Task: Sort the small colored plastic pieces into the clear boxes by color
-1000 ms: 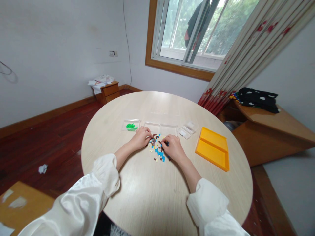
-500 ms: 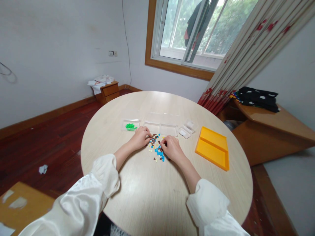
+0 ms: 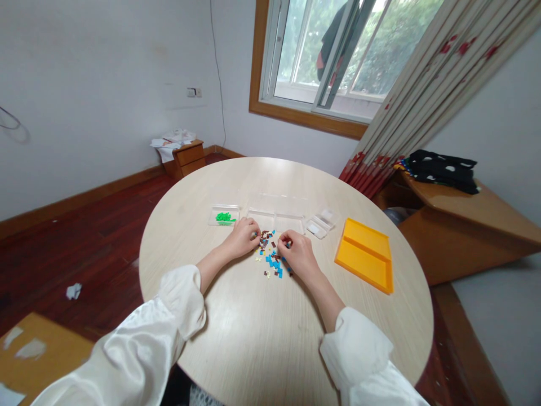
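Several tiny building bricks, among them blue bricks (image 3: 274,263) and brown bricks (image 3: 265,242), lie loose between my hands, with a few cream and yellow bits. My left hand (image 3: 244,235) rests at the left edge of the pile, its thumb and fingers curled together. At the right edge my right hand (image 3: 297,248) has thumb and forefinger pinched, the other fingers bent. Whatever either hand pinches is too small or hidden to make out. Green bricks (image 3: 224,217) fill part of a clear box (image 3: 214,216) just beyond my left hand.
Behind the pile stands a clear divided box (image 3: 291,223). A small clear case (image 3: 320,223) with its lid raised sits right of it. Farther right lies a yellow two-compartment tray (image 3: 366,252). All stand on a round pale table (image 3: 236,338).
My right hand has shifted slightly right and up, away from the middle of the pile. My left hand has barely moved. The boxes and tray have stayed put.
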A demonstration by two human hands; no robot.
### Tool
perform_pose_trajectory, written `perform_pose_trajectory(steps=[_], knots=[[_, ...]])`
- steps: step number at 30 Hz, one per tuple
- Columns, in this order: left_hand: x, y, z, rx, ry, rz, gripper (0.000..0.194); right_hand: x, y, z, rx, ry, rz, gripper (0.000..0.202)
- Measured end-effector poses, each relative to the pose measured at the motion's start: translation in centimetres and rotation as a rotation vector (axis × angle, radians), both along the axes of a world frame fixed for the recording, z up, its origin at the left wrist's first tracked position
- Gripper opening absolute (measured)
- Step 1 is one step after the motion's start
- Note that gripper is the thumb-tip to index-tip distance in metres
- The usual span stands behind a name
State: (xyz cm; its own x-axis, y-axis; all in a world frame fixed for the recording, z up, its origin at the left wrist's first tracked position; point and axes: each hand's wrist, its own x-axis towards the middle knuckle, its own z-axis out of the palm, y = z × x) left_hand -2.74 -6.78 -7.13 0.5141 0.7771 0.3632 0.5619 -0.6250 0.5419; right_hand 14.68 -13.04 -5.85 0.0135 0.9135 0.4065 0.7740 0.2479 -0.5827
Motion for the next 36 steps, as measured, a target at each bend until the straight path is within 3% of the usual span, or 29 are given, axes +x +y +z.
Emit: perform_pose_trajectory(steps=[2,6,12,23,27,31,33,36], knots=[[0.0,0.1,0.2,-0.082,-0.147,0.025,0.007,0.1,0.0,0.0,0.034,0.029,0.009,0.011],[0.3,0.1,0.5,-0.431,-0.484,0.036,0.006,0.1,-0.3,0.1,0.106,0.098,0.041,0.011],[1.1,-1.4,0.9,-0.812,-0.699,-0.168,0.028,-0.4,-1.1,0.1,0.190,0.118,0.089,0.012],[1.4,-2.2,1.0,-1.040,-0.855,-0.221,0.038,-0.4,-1.2,0.3,0.231,-0.097,0.176,0.025],[1.4,-2.1,1.0,-1.076,-0.885,-0.203,0.035,-0.7,-1.2,0.4,0.225,-0.101,0.222,0.026],[0.8,-1.4,1.5,-1.022,-0.867,-0.111,0.034,-0.8,-0.9,-0.3,0.231,-0.018,0.173,0.025],[-0.1,-0.5,1.7,-0.881,-0.869,0.001,0.033,-0.7,-0.5,-0.8,0.208,-0.001,0.136,0.025],[-2.1,1.5,1.7,-0.540,-0.831,0.264,0.030,-0.5,0.1,-1.4,0.171,-0.032,0.129,0.025]])
